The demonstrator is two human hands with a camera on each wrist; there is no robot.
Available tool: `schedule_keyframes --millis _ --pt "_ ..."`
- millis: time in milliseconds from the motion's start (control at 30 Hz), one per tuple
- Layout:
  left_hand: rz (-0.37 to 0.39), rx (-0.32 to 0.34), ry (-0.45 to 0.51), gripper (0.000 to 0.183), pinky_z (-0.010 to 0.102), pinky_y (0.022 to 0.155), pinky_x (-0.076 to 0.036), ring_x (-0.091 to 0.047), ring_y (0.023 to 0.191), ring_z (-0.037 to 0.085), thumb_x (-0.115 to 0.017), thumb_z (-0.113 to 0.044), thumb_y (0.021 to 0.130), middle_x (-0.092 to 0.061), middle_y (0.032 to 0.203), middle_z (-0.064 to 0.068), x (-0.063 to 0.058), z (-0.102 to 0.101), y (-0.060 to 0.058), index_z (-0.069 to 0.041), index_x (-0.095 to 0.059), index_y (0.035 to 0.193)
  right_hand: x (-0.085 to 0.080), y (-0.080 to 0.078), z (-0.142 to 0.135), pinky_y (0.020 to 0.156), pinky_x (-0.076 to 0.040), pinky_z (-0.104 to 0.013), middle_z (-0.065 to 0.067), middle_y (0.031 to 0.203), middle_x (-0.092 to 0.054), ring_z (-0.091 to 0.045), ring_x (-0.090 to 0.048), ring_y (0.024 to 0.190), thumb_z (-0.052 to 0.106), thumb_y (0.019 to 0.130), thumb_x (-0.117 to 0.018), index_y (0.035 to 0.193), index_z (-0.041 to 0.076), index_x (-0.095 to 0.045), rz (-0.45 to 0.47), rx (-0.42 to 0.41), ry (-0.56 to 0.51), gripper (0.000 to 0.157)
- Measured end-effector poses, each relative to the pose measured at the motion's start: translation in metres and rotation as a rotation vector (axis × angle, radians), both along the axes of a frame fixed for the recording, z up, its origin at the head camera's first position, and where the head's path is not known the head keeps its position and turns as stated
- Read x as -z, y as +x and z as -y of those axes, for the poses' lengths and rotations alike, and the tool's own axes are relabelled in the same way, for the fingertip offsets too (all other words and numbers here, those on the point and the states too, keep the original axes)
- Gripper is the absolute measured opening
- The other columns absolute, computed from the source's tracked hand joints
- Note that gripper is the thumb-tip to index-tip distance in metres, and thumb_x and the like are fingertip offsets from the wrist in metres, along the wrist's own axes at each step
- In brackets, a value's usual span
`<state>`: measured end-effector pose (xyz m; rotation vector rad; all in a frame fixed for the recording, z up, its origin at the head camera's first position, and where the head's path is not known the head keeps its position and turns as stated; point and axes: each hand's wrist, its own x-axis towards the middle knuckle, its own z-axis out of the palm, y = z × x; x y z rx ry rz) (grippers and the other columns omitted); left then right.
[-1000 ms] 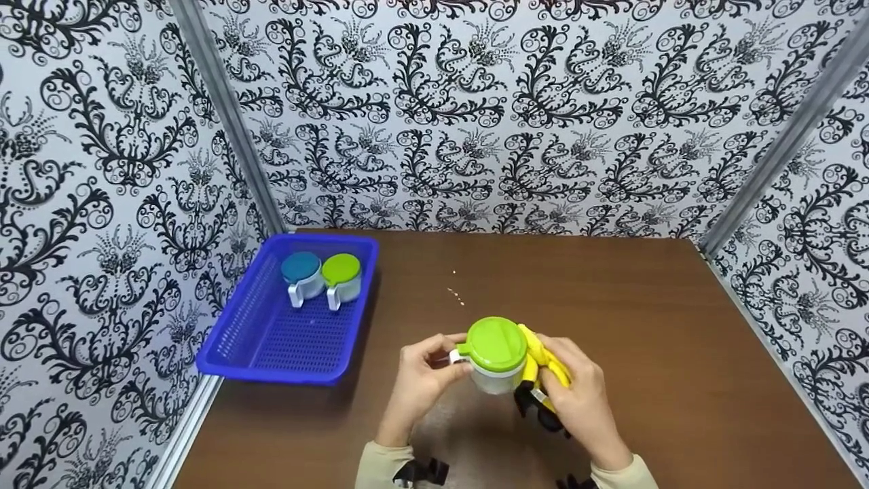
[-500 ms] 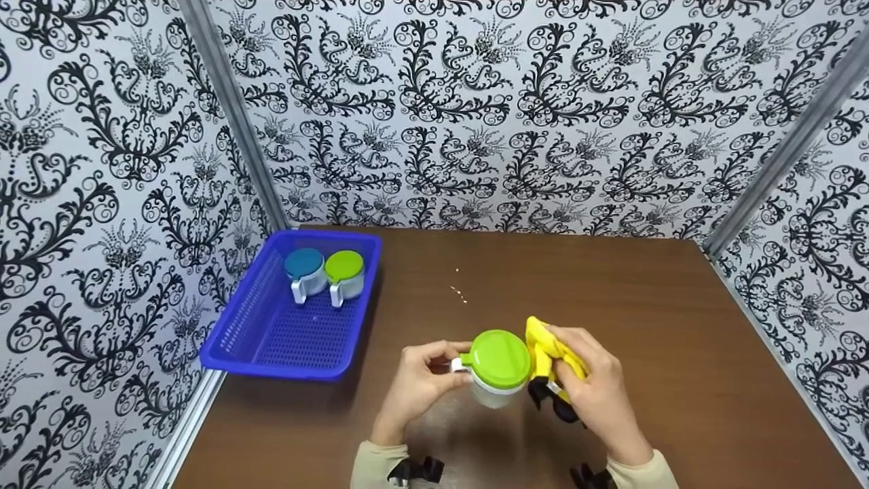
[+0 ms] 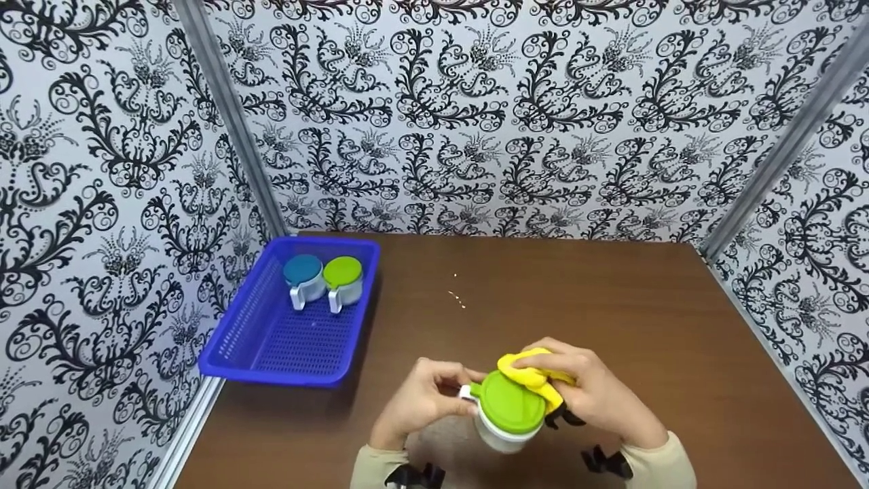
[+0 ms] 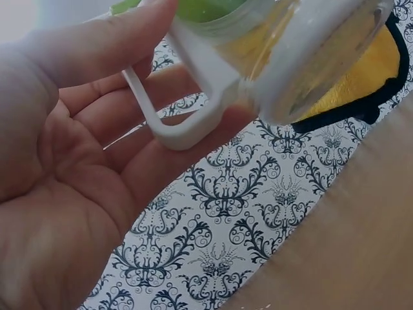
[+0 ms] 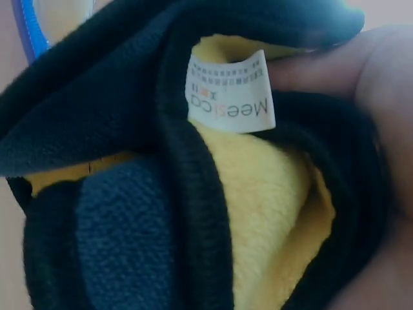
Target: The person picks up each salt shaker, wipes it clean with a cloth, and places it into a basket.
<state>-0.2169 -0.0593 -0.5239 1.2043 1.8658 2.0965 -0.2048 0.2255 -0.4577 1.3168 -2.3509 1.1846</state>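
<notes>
A clear jar point(image 3: 504, 437) with a bright green lid point(image 3: 510, 401) and a white handle is held up over the front of the table, slightly tilted. My left hand point(image 3: 424, 401) pinches its handle point(image 4: 187, 126) between thumb and fingers, as the left wrist view shows closely. Bunched in my right hand point(image 3: 587, 380) is a yellow cleaning cloth point(image 3: 536, 373) with dark edging, pressed against the lid's far right edge. In the right wrist view the cloth point(image 5: 258, 200) fills most of the frame, with its dark grey side and a white label point(image 5: 231, 97) showing.
On the left of the brown table point(image 3: 577, 292) stands a blue plastic basket point(image 3: 224, 370). Inside are two similar jars, one with a blue lid point(image 3: 303, 269), one with a green lid point(image 3: 343, 271). Small white specks point(image 3: 458, 299) lie mid-table. Patterned walls point(image 3: 475, 122) enclose the back and sides.
The jar has come nearer to the body and tilted a little. My right hand moved the cloth off the jar's right side, then onto the far right edge of the lid.
</notes>
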Motion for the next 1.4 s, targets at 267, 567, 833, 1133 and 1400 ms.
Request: schedule_keyframes --millis 267,567,833,1133,1400 --pt "-0.004 -0.029 0.019 0.015 0.034 0.065 -0.058 -0.072 0.088 0.022 -0.082 0.005 0.078 -0.073 0.112 0.015 0.004 -0.001 -0.002 0.005 -0.069 0.087 0.011 -0.006 0.003 0.093 -0.050 -0.031 0.004 0.121 -0.067 -0.017 -0.062 0.109 0.011 0.099 -0.063 0.134 0.017 -0.065 0.165 0.002 0.015 0.036" --pt "0.059 -0.046 0.036 0.015 0.027 0.068 -0.056 -0.072 0.091 0.025 -0.080 0.009 0.077 -0.073 0.110 0.017 0.002 -0.001 -0.005 0.007 -0.067 0.086 0.035 -0.016 -0.009 0.084 -0.051 -0.036 -0.004 0.115 -0.068 -0.025 -0.061 0.096 0.008 0.098 -0.060 0.129 0.020 -0.066 0.568 -0.009 -0.050 0.034" --pt "0.122 -0.074 0.089 0.018 0.030 0.072 -0.058 -0.071 0.096 0.029 -0.080 0.004 0.079 -0.072 0.110 0.019 0.000 0.000 -0.009 0.010 -0.063 0.085 0.060 -0.019 -0.008 0.080 -0.053 -0.035 -0.012 0.113 -0.068 -0.027 -0.061 0.092 -0.007 0.092 -0.054 0.129 0.014 -0.066 0.630 -0.033 -0.139 0.044" --pt "0.181 -0.271 0.133 0.021 0.030 0.073 -0.057 -0.071 0.094 0.030 -0.085 -0.001 0.077 -0.073 0.109 0.017 -0.006 -0.005 -0.008 0.006 -0.068 0.088 0.068 -0.016 -0.003 0.077 -0.053 -0.034 -0.015 0.104 -0.068 -0.029 -0.064 0.088 -0.001 0.093 -0.058 0.125 0.013 -0.065 0.654 0.070 -0.209 0.036" --pt "0.139 -0.508 0.130 0.017 0.033 0.072 -0.058 -0.072 0.090 0.028 -0.085 -0.002 0.077 -0.073 0.111 0.013 -0.006 -0.020 -0.006 -0.001 -0.070 0.084 0.068 -0.011 0.003 0.075 -0.055 -0.036 -0.011 0.103 -0.069 -0.030 -0.065 0.088 -0.003 0.092 -0.058 0.126 0.015 -0.065 0.628 0.259 -0.268 0.039"
